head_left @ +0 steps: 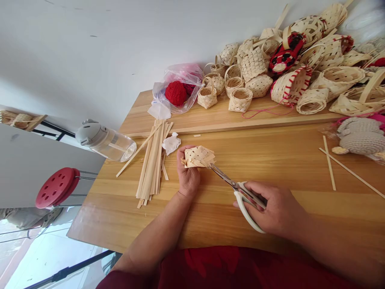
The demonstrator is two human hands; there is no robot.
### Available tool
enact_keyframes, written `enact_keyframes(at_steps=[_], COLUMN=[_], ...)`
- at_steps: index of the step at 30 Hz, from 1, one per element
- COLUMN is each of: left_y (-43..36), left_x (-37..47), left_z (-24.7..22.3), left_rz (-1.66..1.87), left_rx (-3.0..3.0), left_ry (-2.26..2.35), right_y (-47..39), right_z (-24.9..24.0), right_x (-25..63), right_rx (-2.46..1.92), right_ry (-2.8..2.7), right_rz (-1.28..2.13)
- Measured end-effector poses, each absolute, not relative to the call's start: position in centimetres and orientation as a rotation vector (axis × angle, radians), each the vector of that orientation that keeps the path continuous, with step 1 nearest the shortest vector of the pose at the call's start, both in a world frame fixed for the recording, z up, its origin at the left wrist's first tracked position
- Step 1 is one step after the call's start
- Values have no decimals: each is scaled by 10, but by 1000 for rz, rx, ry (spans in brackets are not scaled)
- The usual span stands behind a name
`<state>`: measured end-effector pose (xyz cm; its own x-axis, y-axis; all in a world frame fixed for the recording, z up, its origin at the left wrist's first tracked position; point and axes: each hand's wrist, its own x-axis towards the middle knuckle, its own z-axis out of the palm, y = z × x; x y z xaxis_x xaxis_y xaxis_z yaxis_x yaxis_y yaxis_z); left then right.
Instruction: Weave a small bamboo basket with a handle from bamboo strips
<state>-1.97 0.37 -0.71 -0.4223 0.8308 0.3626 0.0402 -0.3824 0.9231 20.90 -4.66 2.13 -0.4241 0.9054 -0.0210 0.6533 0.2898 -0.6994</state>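
Note:
A small woven basket (198, 155) of pale strips is held in my left hand (189, 176), whose fingers wrap its left side. Loose strip ends stick out at its right side. My right hand (272, 206) grips scissors (234, 184) by their white handles, with its fingers in the loops. The scissor tips touch the strip ends at the basket's lower right edge. Left of my left hand, a bundle of flat pale strips (152, 160) lies on the wooden table (258, 154).
A clear bottle (106, 140) stands at the left edge. Behind are a bag with red yarn (176, 93) and several woven baskets (240, 99) on a raised board. A grey crocheted toy (361, 135) and loose strips (330, 162) lie right. A red stool (57, 187) is beyond the table.

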Motion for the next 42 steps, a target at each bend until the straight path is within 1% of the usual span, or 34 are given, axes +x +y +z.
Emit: enact_keyframes(at_steps=[5, 11, 16, 19, 31, 37, 42], left_y=[3, 4, 3, 3, 2, 2, 3], left_x=[-16, -14, -12, -11, -5, -6, -8], left_z=[-2, -7, -13, -14, -11, -12, -15], left_rz=[1820, 1851, 1799, 1793, 1756, 1700, 1678], left_rx=[1242, 1175, 1124, 1130, 1099, 1073, 1095], left_ry=[1282, 1180, 1127, 1149, 1247, 1266, 1279], right_y=[-47, -50, -48, -48, -48, -47, -47], right_z=[23, 20, 13, 12, 8, 2, 3], right_x=[208, 206, 205, 205, 206, 207, 206], right_rx=[-1377, -1343, -1292, -1260, -1308, -1302, -1333], right_ry=[-2171, -2163, -2194, -2221, -2242, -2255, -2271], right_rz=[890, 878, 687, 622, 551, 428, 430])
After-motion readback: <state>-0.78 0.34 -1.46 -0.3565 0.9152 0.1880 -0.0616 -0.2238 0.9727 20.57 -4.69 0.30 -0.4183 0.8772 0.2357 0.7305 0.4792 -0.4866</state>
